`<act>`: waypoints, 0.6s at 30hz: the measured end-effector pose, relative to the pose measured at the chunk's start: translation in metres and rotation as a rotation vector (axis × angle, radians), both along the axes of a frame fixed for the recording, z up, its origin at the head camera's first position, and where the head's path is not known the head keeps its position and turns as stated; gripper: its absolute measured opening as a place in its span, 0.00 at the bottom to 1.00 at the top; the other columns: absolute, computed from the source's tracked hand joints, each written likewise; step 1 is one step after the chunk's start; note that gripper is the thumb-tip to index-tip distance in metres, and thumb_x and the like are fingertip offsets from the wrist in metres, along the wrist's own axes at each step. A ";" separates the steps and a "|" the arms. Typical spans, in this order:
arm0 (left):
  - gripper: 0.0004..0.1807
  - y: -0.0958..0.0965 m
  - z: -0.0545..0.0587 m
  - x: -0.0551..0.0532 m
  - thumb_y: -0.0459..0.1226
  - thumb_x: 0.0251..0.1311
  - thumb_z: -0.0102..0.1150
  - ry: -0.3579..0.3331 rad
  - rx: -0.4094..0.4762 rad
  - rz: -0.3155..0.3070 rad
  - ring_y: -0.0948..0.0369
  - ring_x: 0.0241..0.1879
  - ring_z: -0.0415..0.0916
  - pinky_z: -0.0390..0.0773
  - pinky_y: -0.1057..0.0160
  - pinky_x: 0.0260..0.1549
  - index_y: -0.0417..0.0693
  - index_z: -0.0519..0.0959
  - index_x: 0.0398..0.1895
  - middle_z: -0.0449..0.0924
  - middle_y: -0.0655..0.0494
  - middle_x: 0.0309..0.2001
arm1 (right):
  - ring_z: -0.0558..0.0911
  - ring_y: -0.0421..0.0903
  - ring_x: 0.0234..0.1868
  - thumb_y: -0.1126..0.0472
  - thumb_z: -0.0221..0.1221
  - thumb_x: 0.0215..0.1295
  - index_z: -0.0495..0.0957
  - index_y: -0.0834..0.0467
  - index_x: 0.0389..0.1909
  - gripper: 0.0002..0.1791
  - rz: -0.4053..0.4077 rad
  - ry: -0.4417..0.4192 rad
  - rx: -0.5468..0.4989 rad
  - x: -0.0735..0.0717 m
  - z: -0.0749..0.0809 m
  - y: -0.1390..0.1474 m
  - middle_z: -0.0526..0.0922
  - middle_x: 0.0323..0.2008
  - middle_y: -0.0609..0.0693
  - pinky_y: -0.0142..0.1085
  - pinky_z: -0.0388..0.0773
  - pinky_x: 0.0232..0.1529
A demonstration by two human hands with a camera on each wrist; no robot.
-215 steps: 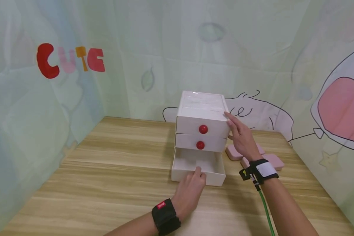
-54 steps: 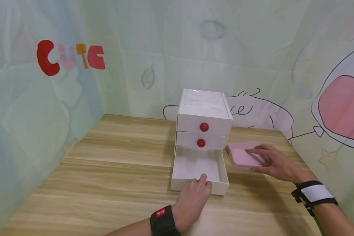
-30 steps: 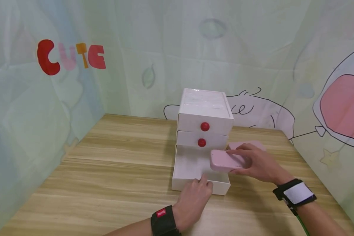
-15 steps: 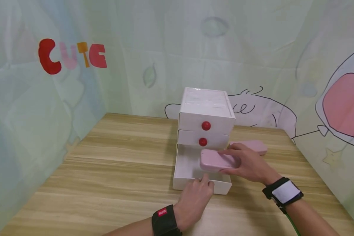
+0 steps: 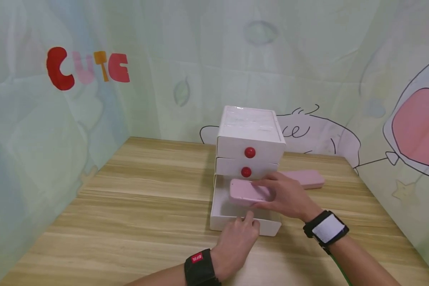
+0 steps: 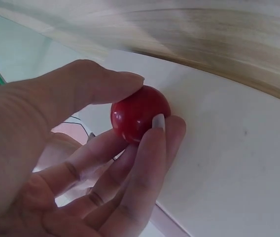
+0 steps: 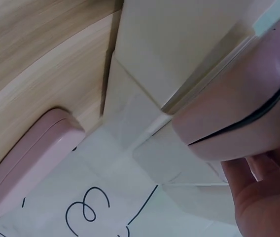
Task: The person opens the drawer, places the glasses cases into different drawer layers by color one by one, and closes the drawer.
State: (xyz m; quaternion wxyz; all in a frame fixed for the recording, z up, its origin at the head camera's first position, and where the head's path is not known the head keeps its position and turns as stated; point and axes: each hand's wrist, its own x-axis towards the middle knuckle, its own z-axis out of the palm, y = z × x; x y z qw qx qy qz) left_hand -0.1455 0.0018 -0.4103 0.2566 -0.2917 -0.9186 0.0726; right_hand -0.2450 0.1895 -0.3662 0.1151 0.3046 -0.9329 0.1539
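A white cabinet [image 5: 252, 123] holds three stacked drawers, and its bottom drawer [image 5: 219, 223] is pulled out. My left hand [image 5: 236, 244] is at that drawer's front; in the left wrist view the thumb and fingers pinch its round red knob [image 6: 139, 114]. Over the drawer, my right hand [image 5: 289, 196] grips a pink glasses case [image 5: 246, 190] by its right end, thumb on the near side. The right wrist view shows the dark seam between the two halves of the held case [image 7: 238, 118]. The drawer's floor is partly covered by the case.
A second pink glasses case [image 5: 311, 179] lies on the wooden table [image 5: 146, 190] right of the cabinet, partly behind my right hand. The upper drawers, with red knobs [image 5: 250, 152], are closed. Printed cloth [image 5: 157, 79] stands around the table. A green cable [image 5: 339, 269] trails from my right wrist.
My right hand has left the cabinet's side, taken up a glasses case on the right and carried it left over the drawer. My left hand stays at the drawer, now slightly further out.
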 end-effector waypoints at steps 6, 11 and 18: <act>0.14 0.001 0.001 0.000 0.38 0.49 0.75 -0.014 -0.012 0.008 0.65 0.26 0.79 0.77 0.69 0.20 0.53 0.84 0.40 0.75 0.59 0.38 | 0.83 0.48 0.53 0.38 0.76 0.48 0.84 0.44 0.58 0.35 0.001 -0.027 0.032 -0.001 0.000 -0.013 0.86 0.55 0.49 0.47 0.83 0.51; 0.15 0.001 0.001 0.000 0.38 0.48 0.76 -0.015 -0.012 0.012 0.65 0.26 0.78 0.77 0.69 0.20 0.53 0.84 0.40 0.75 0.58 0.37 | 0.82 0.49 0.53 0.38 0.77 0.47 0.84 0.45 0.59 0.36 0.003 -0.015 0.060 -0.004 -0.002 -0.023 0.86 0.56 0.50 0.50 0.82 0.54; 0.15 0.000 0.001 0.000 0.37 0.48 0.76 -0.030 -0.017 0.009 0.65 0.26 0.78 0.76 0.69 0.19 0.53 0.84 0.40 0.75 0.59 0.37 | 0.82 0.51 0.55 0.39 0.78 0.46 0.84 0.47 0.59 0.37 -0.008 -0.006 0.072 -0.007 -0.005 -0.031 0.85 0.56 0.51 0.55 0.79 0.59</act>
